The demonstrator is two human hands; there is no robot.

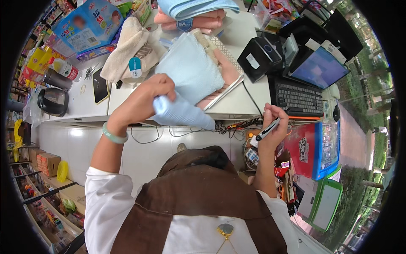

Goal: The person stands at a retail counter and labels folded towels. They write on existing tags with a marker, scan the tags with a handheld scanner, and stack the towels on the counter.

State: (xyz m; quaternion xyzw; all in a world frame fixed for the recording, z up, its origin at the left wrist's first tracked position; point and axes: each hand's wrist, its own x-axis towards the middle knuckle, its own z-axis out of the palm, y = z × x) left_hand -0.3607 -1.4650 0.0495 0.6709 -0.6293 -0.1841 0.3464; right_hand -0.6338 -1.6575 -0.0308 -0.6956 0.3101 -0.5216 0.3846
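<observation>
My left hand point(155, 95), a pale green bangle point(114, 135) on its wrist, grips a light blue ribbed cloth point(184, 111) that hangs over the counter's front edge. Just beyond it a pale blue towel point(190, 66) lies folded on top of other towels and a peach one point(226, 63). A marker pen point(268, 129) is held in my right hand point(276, 122), which is in front of the keyboard. To the left lies a bunched beige towel point(127, 50) with a teal tag point(135, 67). Folded blue and peach towels point(193, 19) are stacked at the back.
A phone point(101, 85), a black-lidded kettle point(53, 101), a dark flask point(57, 79) and a bottle point(65, 69) stand or lie at the left. A black box-shaped device point(260, 58), a monitor point(320, 68) and a keyboard point(298, 96) occupy the right. Cables point(234, 125) hang below the counter.
</observation>
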